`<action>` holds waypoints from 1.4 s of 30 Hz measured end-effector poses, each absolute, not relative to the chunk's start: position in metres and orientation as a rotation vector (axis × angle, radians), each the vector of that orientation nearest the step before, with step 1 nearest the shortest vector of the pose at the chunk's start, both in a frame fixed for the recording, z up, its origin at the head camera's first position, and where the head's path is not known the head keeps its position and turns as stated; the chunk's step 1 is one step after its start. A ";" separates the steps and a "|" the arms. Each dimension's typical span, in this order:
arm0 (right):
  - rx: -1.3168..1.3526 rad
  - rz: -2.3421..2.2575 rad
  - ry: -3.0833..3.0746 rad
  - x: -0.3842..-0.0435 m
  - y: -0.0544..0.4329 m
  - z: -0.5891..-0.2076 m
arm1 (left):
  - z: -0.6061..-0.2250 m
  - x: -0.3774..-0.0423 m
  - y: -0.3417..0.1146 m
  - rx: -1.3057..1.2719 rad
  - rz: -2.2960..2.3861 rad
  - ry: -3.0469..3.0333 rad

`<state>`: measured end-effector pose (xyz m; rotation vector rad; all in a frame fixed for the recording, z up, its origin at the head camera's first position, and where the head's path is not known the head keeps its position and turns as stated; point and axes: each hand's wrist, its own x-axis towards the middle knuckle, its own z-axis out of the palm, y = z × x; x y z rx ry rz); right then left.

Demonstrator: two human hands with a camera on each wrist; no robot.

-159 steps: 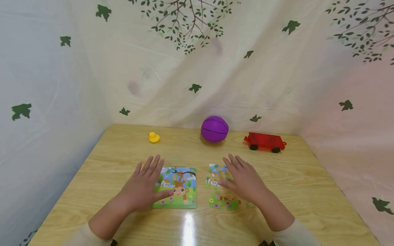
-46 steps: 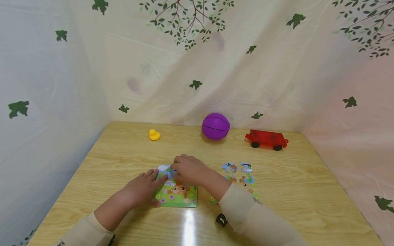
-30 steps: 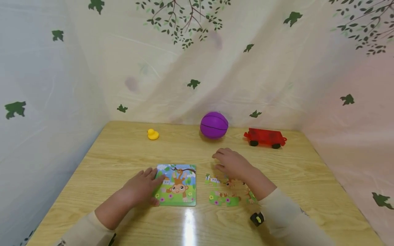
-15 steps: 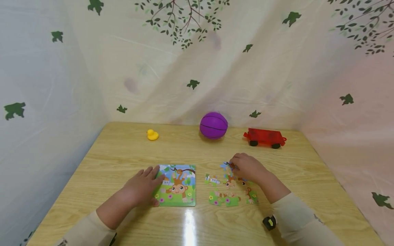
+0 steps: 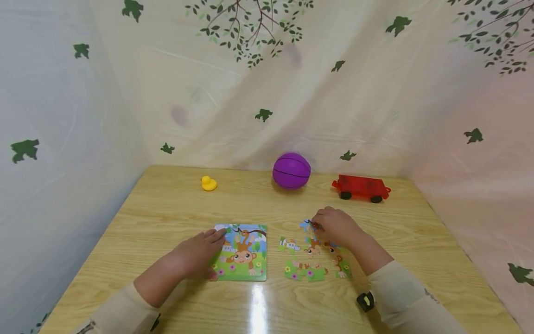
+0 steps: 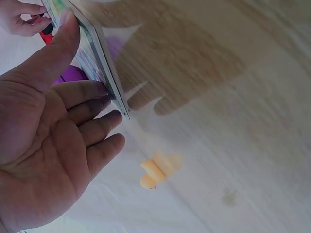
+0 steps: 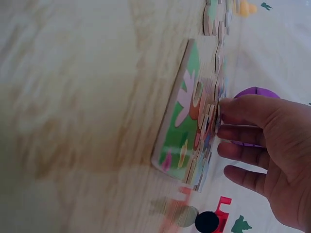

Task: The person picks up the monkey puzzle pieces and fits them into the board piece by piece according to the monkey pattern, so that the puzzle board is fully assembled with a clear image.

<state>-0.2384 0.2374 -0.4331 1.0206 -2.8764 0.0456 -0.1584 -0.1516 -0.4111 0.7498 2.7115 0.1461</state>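
Note:
A square picture board point(image 5: 244, 255) showing a monkey hanging from a branch lies at the table's middle. My left hand point(image 5: 196, 255) rests along its left edge, fingers extended. In the left wrist view, the thumb point(image 6: 65, 36) overlaps the board's edge. To the right lie several loose jigsaw pieces, among them a house piece point(image 5: 289, 245), a flower piece point(image 5: 293, 269) and a branch piece point(image 5: 306, 226). Over the top right of this group, my right hand point(image 5: 337, 227) pinches a jigsaw piece mostly hidden beneath its bent fingers. The right wrist view has these fingertips point(image 7: 226, 131) right at the pieces.
Along the table's back stand a yellow rubber duck point(image 5: 208, 183), a purple ball point(image 5: 291, 171) and a red toy wagon point(image 5: 362, 187). A pale cloth with leaf prints point(image 5: 233, 120) hangs behind the table and on both sides.
My right hand has gone from the loose pieces to the board and back to them. The top-left loose piece has left its place. My left hand has settled at the board's left edge.

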 end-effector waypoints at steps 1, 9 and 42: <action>1.024 0.054 -2.863 -0.239 0.237 -0.434 | -0.411 -0.159 -0.151 0.745 0.150 2.706; 0.997 0.072 -2.842 -0.238 0.228 -0.435 | -0.412 -0.160 -0.151 0.731 0.189 2.673; 1.294 -0.146 -2.749 -0.228 0.071 -0.430 | -0.414 -0.163 -0.154 0.732 0.211 2.673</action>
